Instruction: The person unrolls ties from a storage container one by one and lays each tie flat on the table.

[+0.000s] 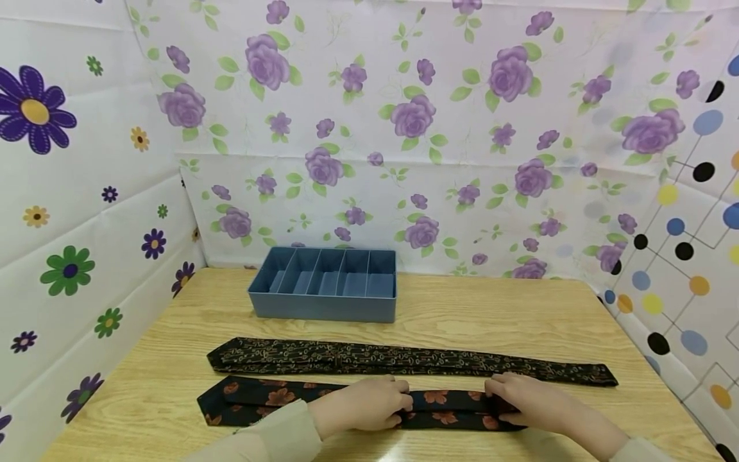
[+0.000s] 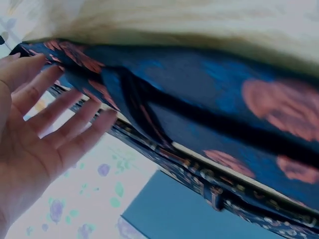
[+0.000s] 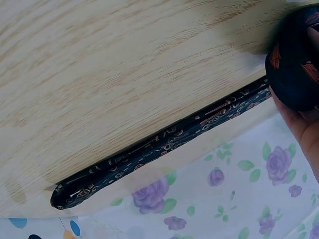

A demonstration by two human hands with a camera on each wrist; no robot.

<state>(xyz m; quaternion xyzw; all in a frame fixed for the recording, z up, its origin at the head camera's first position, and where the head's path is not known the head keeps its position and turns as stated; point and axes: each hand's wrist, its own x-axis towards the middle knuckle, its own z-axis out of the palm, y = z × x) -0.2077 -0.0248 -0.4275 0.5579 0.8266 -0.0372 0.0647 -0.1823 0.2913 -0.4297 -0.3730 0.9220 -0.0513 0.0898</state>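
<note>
A dark navy necktie with orange-red flowers (image 1: 444,418) lies folded lengthwise near the table's front edge, its pointed end to the left. My left hand (image 1: 369,403) rests on its middle; in the left wrist view its fingers (image 2: 75,134) are spread and nearly straight along the cloth. At the tie's right end, my right hand (image 1: 534,403) grips the folded-over part, which bulges round in the right wrist view, where most of that hand is cut off. Behind lies a second necktie (image 1: 277,357), black with a small gold pattern, stretched flat and touched by neither hand.
A blue-grey box (image 1: 323,308) with several narrow compartments stands at the back, left of centre. The wooden table (image 1: 496,308) is bordered by a rose-patterned cloth (image 1: 369,128) behind and patterned cloths on both sides.
</note>
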